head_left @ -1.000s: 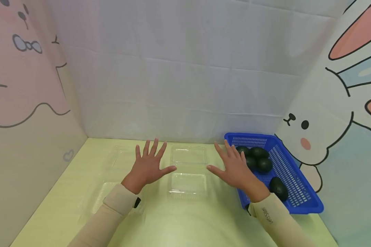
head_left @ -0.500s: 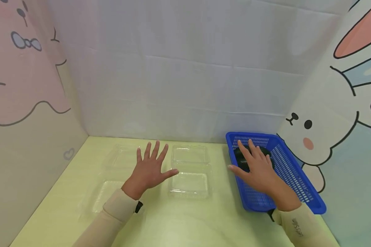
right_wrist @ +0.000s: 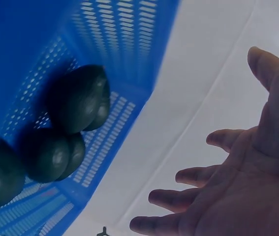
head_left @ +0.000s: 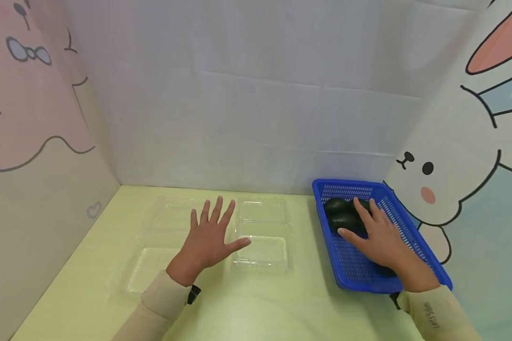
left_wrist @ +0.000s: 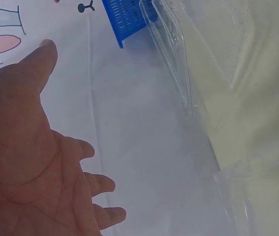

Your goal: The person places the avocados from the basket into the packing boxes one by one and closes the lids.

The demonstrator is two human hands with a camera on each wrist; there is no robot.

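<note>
A blue plastic basket [head_left: 360,286] at the right of the table holds several dark green avocados [head_left: 344,220]. My right hand [head_left: 381,244] hovers over it with fingers spread and nothing in them; it hides part of the fruit. In the right wrist view, the avocados [right_wrist: 77,98] lie apart from that hand. Held over the table, my left hand [head_left: 205,239] has straight, spread fingers and an empty palm. Two clear plastic clamshell containers lie unfolded: one [head_left: 262,253] just right of my left hand, another [head_left: 147,270] to its left, partly covered by the forearm.
The pale yellow table [head_left: 256,312] ends at a white cloth backdrop [head_left: 256,118]. Printed cartoon panels close in both sides, with a rabbit panel [head_left: 461,189] right behind the basket.
My right hand has moved rightward from the basket's left edge to above its middle, uncovering avocados on the left. My left hand has shifted only slightly.
</note>
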